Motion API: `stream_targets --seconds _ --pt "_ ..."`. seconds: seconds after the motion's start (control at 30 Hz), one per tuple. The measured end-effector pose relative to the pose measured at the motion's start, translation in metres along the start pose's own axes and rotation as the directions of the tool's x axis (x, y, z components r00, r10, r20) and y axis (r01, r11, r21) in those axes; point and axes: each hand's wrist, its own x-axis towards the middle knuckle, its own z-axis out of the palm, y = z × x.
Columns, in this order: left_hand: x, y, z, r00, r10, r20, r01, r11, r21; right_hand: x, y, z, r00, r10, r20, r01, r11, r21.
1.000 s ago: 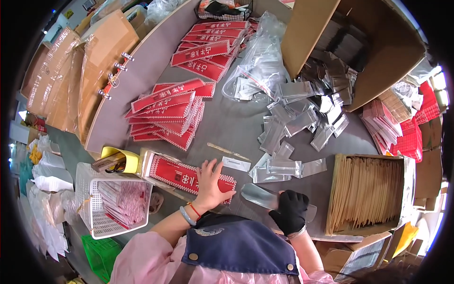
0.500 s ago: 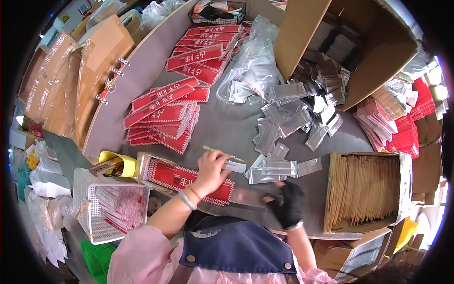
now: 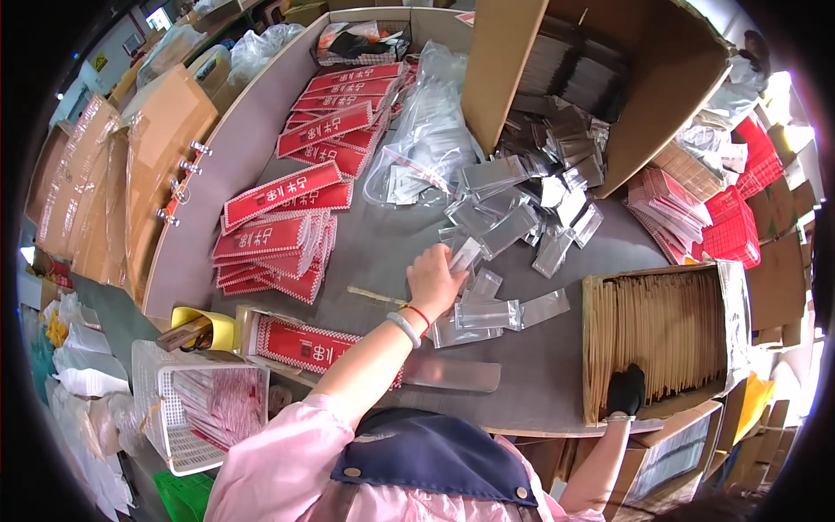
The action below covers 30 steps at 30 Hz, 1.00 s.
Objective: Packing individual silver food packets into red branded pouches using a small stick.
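Note:
My left hand (image 3: 435,283) is at the near edge of a loose heap of small silver packets (image 3: 509,230). Its thumb and fingers close on one white-and-silver packet (image 3: 466,253). My right hand (image 3: 625,391), in a black glove, reaches over the near side of a cardboard box (image 3: 735,322) packed with thin tan sticks (image 3: 665,335). Its fingertips are hard to make out against the sticks. Beneath my left forearm lies a stack of red printed sleeves (image 3: 300,344), partly covered. A clear, flat plastic strip (image 3: 457,376) extends from the stack's right end.
Red sleeves (image 3: 274,235) lie piled at the left, beside a clear plastic bag (image 3: 426,130) of packets. An open carton (image 3: 500,70) stands at the back right. A white basket (image 3: 161,409) and yellow holder (image 3: 222,331) sit at the near left. A thin strip (image 3: 376,296) lies mid-table.
My left hand has moved from above the red stack up and right to the silver packets. My right hand has left the plastic strip and gone right to the stick box. The view has shifted slightly.

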Motion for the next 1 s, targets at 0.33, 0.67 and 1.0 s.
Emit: stream_targets --seconds 0.33,0.67,1.0 --pt "-0.023 0.007 -0.097 0.863 0.104 0.494 0.002 0.978 -0.209 -0.004 -0.003 -0.027 0.98 0.181 -0.076 -0.159 0.959 0.236" --pt "-0.134 -0.042 -0.139 0.872 0.355 0.337 -0.4 0.914 0.071 -0.084 -0.182 -0.036 0.609 -0.712 0.35 0.638 0.701 0.319" --pt "-0.136 -0.023 -0.116 0.804 0.432 0.408 -0.478 0.878 0.012 -0.1 -0.209 0.017 0.769 -0.616 0.172 0.377 0.653 0.656"
